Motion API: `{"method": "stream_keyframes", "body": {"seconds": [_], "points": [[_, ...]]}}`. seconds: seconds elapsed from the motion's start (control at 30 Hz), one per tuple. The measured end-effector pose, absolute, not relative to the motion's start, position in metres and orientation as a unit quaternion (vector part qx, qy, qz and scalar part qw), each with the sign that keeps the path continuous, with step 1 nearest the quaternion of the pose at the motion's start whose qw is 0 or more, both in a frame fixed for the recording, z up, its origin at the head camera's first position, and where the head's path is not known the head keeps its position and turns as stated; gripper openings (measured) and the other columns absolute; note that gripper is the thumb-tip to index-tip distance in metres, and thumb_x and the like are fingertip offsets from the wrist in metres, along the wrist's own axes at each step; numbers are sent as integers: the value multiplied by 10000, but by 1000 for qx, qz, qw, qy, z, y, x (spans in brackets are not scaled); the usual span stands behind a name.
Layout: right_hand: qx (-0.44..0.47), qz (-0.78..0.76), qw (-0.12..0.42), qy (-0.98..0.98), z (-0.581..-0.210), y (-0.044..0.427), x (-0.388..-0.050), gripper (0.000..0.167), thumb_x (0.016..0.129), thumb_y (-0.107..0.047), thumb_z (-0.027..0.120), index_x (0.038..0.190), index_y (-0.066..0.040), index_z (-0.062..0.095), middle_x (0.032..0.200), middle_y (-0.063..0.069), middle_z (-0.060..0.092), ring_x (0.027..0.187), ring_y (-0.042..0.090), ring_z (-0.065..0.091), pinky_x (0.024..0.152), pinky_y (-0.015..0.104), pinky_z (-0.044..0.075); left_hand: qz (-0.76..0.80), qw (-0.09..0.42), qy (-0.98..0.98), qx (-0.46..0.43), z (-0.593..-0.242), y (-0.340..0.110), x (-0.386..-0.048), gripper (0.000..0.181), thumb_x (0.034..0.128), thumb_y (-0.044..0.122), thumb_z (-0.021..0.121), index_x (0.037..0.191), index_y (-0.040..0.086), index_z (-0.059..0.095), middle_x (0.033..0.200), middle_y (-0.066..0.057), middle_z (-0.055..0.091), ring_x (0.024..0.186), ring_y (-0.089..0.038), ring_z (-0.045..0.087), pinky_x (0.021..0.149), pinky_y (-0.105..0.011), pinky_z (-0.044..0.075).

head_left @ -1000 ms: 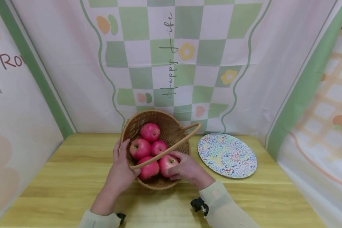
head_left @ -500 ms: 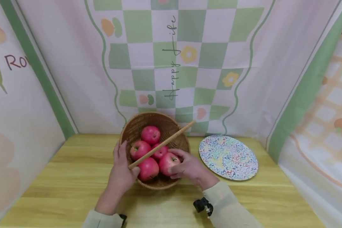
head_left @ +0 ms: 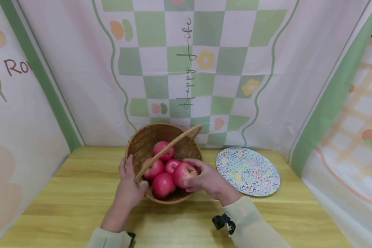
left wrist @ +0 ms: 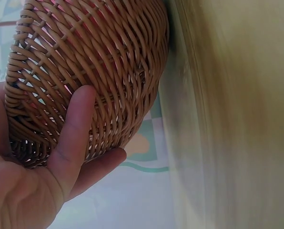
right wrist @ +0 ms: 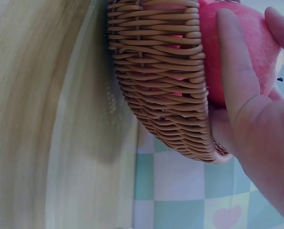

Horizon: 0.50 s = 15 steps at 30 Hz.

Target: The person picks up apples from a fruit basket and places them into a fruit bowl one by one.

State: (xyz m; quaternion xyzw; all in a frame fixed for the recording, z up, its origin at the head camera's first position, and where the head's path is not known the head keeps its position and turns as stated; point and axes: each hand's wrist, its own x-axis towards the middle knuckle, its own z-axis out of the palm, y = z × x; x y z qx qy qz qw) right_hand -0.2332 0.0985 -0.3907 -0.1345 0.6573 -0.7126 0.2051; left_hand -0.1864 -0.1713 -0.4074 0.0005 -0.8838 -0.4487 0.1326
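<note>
A brown wicker basket (head_left: 140,142) leans toward me on the table with several red apples (head_left: 163,186) inside. My left hand (head_left: 129,193) grips its left rim, thumb at the foot of the handle (head_left: 168,147). In the left wrist view, fingers (left wrist: 75,126) lie along the outer weave. My right hand (head_left: 210,181) holds one apple (head_left: 182,173) at the basket's right side, its stem end facing right. The right wrist view shows that apple (right wrist: 249,45) at the rim, with fingers and thumb around it.
A round, colourfully speckled plate (head_left: 248,171) lies on the wooden table (head_left: 80,193) to the basket's right. Behind, a checkered cloth (head_left: 204,86) hangs close to the table's back edge. Cloth walls stand at both sides.
The basket has shifted slightly left with my left hand, and its handle has swung left. The apple in my right hand has moved a little up and right against the other apples.
</note>
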Motion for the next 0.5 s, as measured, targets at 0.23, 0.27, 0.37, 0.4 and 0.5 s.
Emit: {"method": "stream_keyframes", "body": {"seconds": [0.23,0.27,0.37,0.4,0.5], "points": [[-133,-708,197,665,-382,104,-230,749,760,96,758,1439,-90,502,1399,235,436,1011,380,629,767,514,562,-454,116,-883,6,-405,-173,-185,1020,806,-42,611,1606,123,-1,1614,-202,-88,593,-215,552,480,-315,471],[-133,-706,196,667,-380,106,-229,748,760,94,758,1438,-93,505,1405,232,431,1012,380,631,771,515,561,-455,114,-883,7,-405,-173,-184,1021,807,-43,609,1606,123,-4,1614,-203,-91,599,-219,555,481,-316,470],[-132,-701,194,673,-376,112,-227,757,753,92,756,1443,-97,508,1414,232,425,1004,383,638,778,517,558,-456,110,-883,9,-404,-173,-184,1020,807,-42,604,1607,127,-6,1614,-201,-96,606,-226,559,481,-317,470],[-130,-701,195,674,-375,114,-226,766,750,92,753,1448,-100,503,1414,234,426,1001,384,640,784,517,556,-457,110,-883,9,-404,-172,-184,1020,807,-42,604,1607,126,-5,1614,-200,-96,607,-226,558,482,-317,469],[-127,-702,198,672,-372,121,-225,795,748,95,748,1471,-84,473,1421,240,417,1003,392,641,805,538,544,-458,107,-882,10,-404,-172,-184,1020,806,-39,602,1607,131,-6,1616,-192,-102,605,-223,554,487,-318,468]]}}
